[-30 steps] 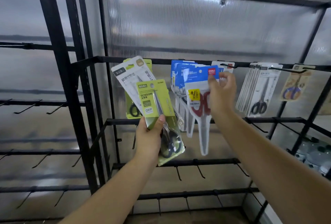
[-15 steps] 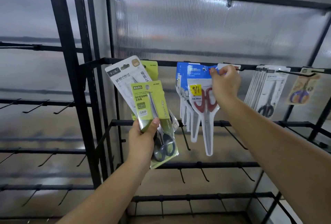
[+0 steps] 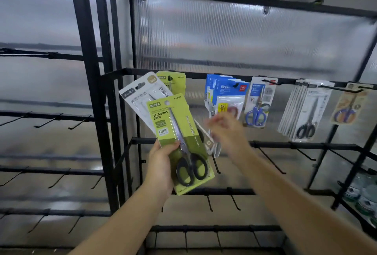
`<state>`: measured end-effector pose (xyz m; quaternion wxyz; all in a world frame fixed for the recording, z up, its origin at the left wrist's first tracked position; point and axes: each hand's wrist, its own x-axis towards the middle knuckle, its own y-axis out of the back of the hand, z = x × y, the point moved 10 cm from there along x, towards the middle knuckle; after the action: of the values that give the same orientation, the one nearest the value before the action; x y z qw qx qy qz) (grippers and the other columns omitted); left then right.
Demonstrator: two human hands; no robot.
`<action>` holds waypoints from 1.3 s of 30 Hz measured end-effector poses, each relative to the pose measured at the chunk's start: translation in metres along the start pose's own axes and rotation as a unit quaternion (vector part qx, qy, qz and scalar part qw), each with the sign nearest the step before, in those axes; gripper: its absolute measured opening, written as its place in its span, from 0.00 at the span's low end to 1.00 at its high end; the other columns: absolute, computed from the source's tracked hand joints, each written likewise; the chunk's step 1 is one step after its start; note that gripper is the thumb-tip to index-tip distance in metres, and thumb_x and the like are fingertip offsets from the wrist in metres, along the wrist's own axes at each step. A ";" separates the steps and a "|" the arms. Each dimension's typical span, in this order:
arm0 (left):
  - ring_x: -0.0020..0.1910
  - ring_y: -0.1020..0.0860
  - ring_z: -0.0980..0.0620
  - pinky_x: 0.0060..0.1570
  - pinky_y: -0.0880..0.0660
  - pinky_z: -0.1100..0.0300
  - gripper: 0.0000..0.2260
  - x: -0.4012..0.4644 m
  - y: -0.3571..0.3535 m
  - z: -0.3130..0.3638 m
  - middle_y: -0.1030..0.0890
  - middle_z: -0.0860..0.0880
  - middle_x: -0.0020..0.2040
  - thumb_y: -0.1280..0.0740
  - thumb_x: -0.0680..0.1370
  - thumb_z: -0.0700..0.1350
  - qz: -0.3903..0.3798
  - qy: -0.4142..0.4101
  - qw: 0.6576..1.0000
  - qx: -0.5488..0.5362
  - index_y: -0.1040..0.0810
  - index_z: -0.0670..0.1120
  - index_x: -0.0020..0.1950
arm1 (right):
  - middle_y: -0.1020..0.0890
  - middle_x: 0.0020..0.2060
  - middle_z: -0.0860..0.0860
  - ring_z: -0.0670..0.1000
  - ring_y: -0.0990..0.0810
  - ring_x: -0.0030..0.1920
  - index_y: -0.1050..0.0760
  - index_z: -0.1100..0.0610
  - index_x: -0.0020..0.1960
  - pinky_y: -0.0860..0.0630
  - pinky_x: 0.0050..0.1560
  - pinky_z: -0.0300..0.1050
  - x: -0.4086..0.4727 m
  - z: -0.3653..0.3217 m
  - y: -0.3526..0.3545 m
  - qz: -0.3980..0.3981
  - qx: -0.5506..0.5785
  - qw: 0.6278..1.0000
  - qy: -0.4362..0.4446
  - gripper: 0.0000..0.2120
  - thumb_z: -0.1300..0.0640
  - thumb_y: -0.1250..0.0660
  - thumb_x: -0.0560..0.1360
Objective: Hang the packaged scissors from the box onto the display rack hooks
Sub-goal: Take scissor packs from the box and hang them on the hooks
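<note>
Left hand [image 3: 161, 165] at centre frame gripping a fanned green scissors pack [image 3: 179, 142] and white pack [image 3: 142, 99], blurred right hand [image 3: 228, 132] fingers loosely spread beside them, holding nothing, blue packs [image 3: 228, 91] hanging on the black display rack [image 3: 204, 72] above

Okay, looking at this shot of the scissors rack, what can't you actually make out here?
- Right hand, head view: motion-blurred, so its finger pose is unclear.
- White pack: mostly covered by the green pack that the left hand grips.
- Hanging green pack: only its top shows behind those two.
- Red scissors pack: lower part hidden by the right hand.
- The box: out of frame.
</note>
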<state>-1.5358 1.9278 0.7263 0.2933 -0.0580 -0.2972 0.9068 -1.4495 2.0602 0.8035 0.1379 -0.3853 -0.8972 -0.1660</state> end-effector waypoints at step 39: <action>0.46 0.19 0.42 0.28 0.21 0.56 0.05 -0.014 0.098 0.075 0.18 0.44 0.51 0.37 0.80 0.45 0.116 -0.067 0.984 0.114 0.23 0.51 0.52 | 0.32 0.70 0.47 0.52 0.30 0.65 0.33 0.50 0.71 0.36 0.51 0.23 0.026 -0.038 -0.056 0.017 0.004 0.997 0.071 0.25 0.66 0.38 0.77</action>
<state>-1.5945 1.8183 0.7302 0.1706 0.0033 -0.2021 0.9644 -1.5032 2.0254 0.8368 0.2053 -0.3871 -0.8793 -0.1867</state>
